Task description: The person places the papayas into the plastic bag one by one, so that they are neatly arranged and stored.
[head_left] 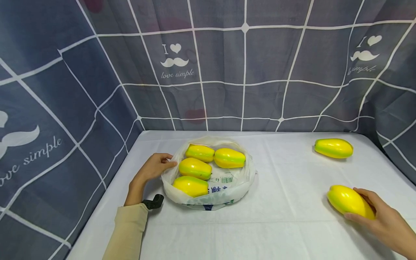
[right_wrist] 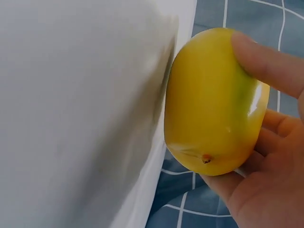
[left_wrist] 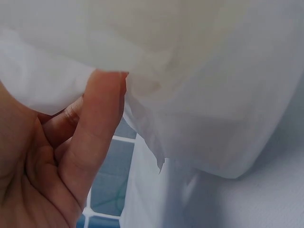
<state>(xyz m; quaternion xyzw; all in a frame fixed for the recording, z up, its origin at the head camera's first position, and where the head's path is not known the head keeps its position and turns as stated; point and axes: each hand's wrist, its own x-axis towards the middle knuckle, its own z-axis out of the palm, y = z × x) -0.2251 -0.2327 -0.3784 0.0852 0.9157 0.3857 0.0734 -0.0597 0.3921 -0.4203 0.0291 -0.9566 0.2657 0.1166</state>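
Observation:
My left hand pinches the left rim of a white plastic bag between thumb and fingers; the left wrist view shows the thumb against the thin plastic. Rolled open, the bag holds several yellow-green papayas lying on their sides. At the right front of the table, my right hand grips another papaya, thumb on one side and fingers on the other. The right wrist view shows the stem end of this papaya close beside the white cloth.
One more papaya lies at the back right of the white-covered table. A dark checked curtain hangs behind and along both sides. Blue print and a barcode show inside the bag.

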